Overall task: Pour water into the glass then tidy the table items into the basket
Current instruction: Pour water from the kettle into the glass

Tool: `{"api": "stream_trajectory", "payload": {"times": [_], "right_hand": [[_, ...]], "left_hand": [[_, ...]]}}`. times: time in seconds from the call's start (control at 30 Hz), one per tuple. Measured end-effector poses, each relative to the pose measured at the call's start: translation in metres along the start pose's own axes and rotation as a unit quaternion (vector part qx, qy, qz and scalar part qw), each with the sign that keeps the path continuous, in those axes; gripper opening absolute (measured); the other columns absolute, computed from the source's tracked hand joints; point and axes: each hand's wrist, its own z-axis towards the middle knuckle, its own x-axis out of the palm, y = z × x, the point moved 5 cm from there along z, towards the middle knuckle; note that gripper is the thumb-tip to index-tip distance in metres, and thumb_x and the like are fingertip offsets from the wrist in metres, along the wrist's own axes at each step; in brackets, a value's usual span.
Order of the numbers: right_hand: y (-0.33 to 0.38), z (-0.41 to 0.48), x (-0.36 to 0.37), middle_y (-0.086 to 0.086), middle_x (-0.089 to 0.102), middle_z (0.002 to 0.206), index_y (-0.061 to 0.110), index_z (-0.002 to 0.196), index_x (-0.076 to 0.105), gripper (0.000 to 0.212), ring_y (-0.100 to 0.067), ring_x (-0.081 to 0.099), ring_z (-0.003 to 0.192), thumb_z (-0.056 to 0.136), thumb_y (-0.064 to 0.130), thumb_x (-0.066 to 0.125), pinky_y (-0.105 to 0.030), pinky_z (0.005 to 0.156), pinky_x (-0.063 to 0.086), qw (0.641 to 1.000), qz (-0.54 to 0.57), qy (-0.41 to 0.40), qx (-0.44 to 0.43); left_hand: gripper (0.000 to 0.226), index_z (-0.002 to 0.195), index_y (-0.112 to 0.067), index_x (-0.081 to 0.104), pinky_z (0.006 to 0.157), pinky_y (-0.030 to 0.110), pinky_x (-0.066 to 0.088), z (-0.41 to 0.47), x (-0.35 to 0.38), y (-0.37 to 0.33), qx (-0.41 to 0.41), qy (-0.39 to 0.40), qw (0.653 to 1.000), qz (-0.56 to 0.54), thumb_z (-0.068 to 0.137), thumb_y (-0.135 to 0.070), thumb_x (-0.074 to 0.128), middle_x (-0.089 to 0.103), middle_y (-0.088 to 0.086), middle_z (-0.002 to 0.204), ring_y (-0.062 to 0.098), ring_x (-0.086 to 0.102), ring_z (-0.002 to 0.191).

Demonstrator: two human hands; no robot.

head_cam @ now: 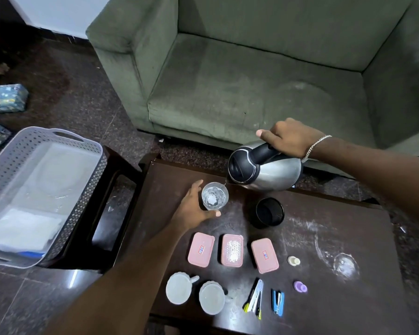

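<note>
**Pouring under way; tidying not yet begun**

The first step is in hand. A steel jug [266, 169] with a black top is held tilted by the right hand [289, 137], which is wrapped around its black handle, the spout lowered to the rim of the glass [214, 195]. The glass stands on the dark table [324, 310] and is steadied by the left hand [191, 206], whose fingers are curved about its near side. Water appears to be gathered in the glass, though the level cannot be judged from above.

The grey perforated basket [87, 177] is set on a separate stand to the left, well apart from the table items. Three pink lidded boxes [231, 253], two white cups [179, 287], pens [254, 297], a blue stapler [278, 302] and a black cup [269, 211] are laid out untouched.

Next, the jug would need to be righted before overflow and set down clear of the glass, so that both hands are freed for carrying items across.
</note>
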Motion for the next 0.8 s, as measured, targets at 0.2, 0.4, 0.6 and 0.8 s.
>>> {"api": "stream_trajectory", "payload": {"times": [0.2, 0.4, 0.6, 0.8], "right_hand": [[-0.007, -0.007, -0.013, -0.007, 0.050, 0.044, 0.012, 0.046, 0.043, 0.065, -0.019, 0.053, 0.047, 0.103, 0.044, 0.046, -0.031, 0.049, 0.037, 0.997, 0.072, -0.024, 0.031], [0.005, -0.011, -0.034, -0.013, 0.055, 0.043, -0.002, 0.052, 0.050, 0.067, -0.013, 0.045, 0.037, 0.100, 0.044, 0.049, -0.036, 0.054, 0.040, 0.985, 0.154, -0.043, 0.067], [0.043, -0.001, -0.058, -0.008, 0.052, 0.035, 0.010, 0.040, 0.055, 0.069, -0.012, 0.047, 0.034, 0.098, 0.047, 0.048, -0.036, 0.056, 0.039, 0.963, 0.257, -0.066, 0.052], [0.112, 0.036, -0.067, -0.020, 0.051, 0.040, 0.001, 0.045, 0.055, 0.072, -0.025, 0.048, 0.037, 0.092, 0.054, 0.045, -0.035, 0.056, 0.039, 0.932, 0.353, -0.082, 0.029]], "left_hand": [[0.133, 0.160, -0.026, 0.023, 0.119, 0.035, 0.035, 0.000, -0.029, -0.007, 0.015, 0.007, 1.000, -0.011, 0.053, -0.038, 0.102, 0.039, 0.012, 0.160, 0.014, 0.039, 0.142], [0.136, 0.156, -0.043, 0.017, 0.118, 0.036, 0.036, -0.005, -0.076, -0.024, 0.062, 0.008, 0.998, 0.030, 0.046, -0.068, 0.092, 0.037, 0.003, 0.161, 0.011, 0.038, 0.139], [0.128, 0.156, -0.040, 0.020, 0.117, 0.037, 0.038, -0.024, -0.146, -0.033, 0.091, -0.026, 0.993, 0.072, 0.053, -0.069, 0.090, 0.039, 0.003, 0.160, 0.013, 0.040, 0.142], [0.120, 0.157, -0.030, 0.029, 0.113, 0.042, 0.045, -0.066, -0.238, -0.025, 0.087, -0.128, 0.985, 0.075, 0.059, -0.065, 0.090, 0.042, -0.002, 0.159, 0.012, 0.044, 0.140]]}}
